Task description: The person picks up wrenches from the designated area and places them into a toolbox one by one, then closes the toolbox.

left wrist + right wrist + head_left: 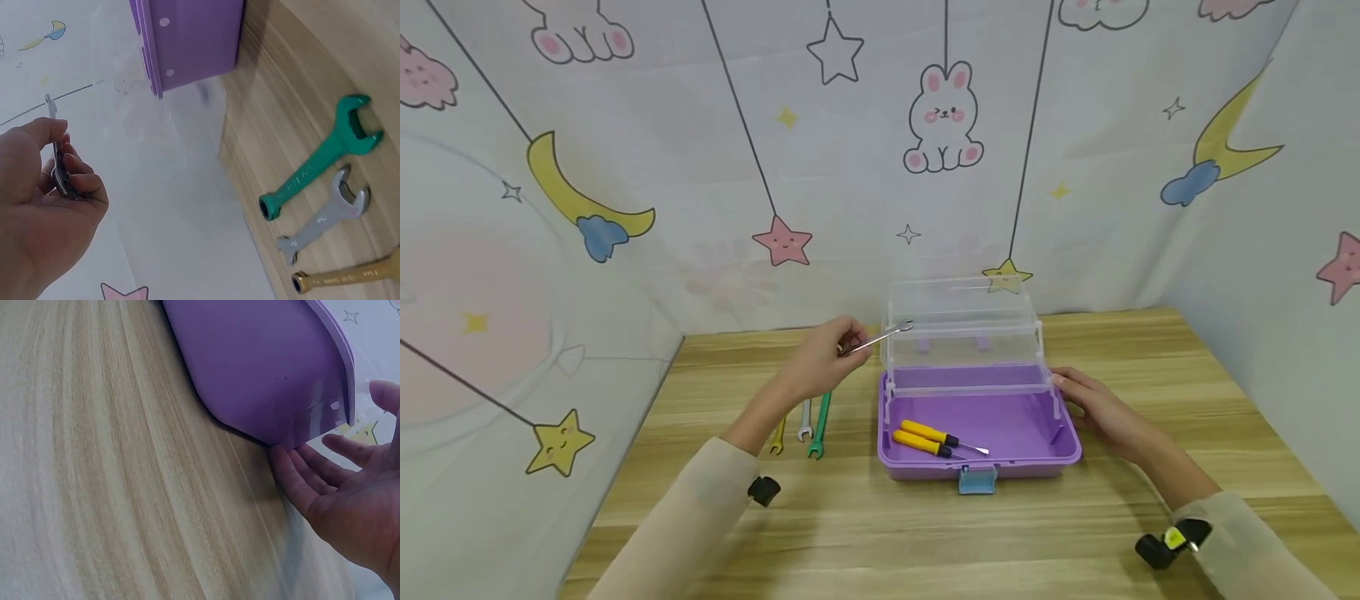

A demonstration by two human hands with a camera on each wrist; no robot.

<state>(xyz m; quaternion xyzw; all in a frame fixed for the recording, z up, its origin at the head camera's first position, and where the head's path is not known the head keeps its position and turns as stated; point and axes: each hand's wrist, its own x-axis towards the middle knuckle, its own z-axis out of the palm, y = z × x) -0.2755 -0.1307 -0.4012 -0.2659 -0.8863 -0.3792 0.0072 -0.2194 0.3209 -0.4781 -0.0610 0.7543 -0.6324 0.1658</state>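
My left hand (829,360) holds a small silver wrench (883,336) above the table, its head pointing toward the open purple toolbox (972,472). In the left wrist view, the wrench's other end lies among the curled fingers (84,181). Two screwdrivers (927,431) with yellow handles lie in the toolbox's bottom. Its clear tray frame and lid (962,337) stand raised at the back. At the box's right side rests my right hand (1105,410), fingers loosely extended along the wall; in the right wrist view the fingertips meet the purple wall (269,369).
Left of the toolbox, a gold wrench (778,437), a silver wrench (805,427) and a green wrench (822,429) lie side by side, partly hidden by the left forearm. A blue latch (977,481) hangs at the box front. Behind the wooden table (925,542) hangs a printed cloth (865,167).
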